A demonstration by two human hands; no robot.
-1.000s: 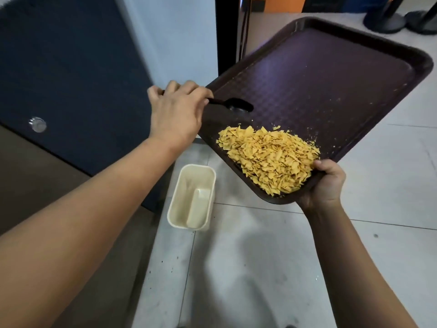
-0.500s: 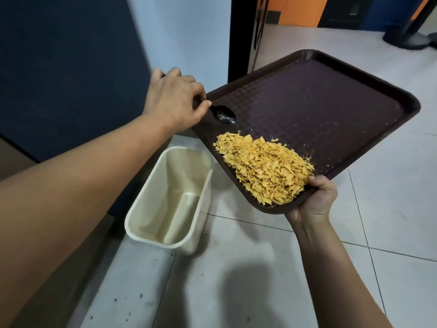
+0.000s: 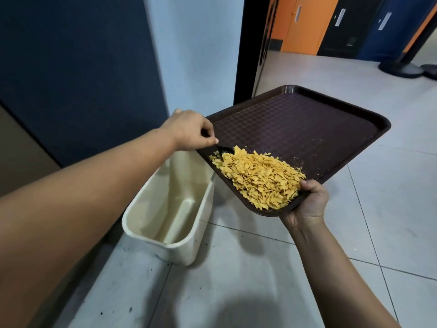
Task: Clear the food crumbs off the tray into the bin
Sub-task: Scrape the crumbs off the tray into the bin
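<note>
crumbs [image 3: 260, 179] between hands | left [image 3: 189, 131] pinches spoon [image 3: 223, 150] | right [image 3: 307, 204] grips tray [image 3: 307, 129]

Pale grey floor tiles [image 3: 390, 233] with thin dark grout lines cover the floor, and black specks dot the near left tiles. A dark navy panel [image 3: 78, 74] fills the far left, with a brown surface [image 3: 21, 157] beside it at the left edge. A light blue-white wall [image 3: 196, 50] stands right of the panel, ending at a black door frame [image 3: 248, 48]. Beyond the frame, far right, are an orange door [image 3: 305, 22], a black door [image 3: 345, 24] and a blue door [image 3: 383, 27], each with a pale handle plate. A round black stand base [image 3: 402, 67] sits on the far floor.
</note>
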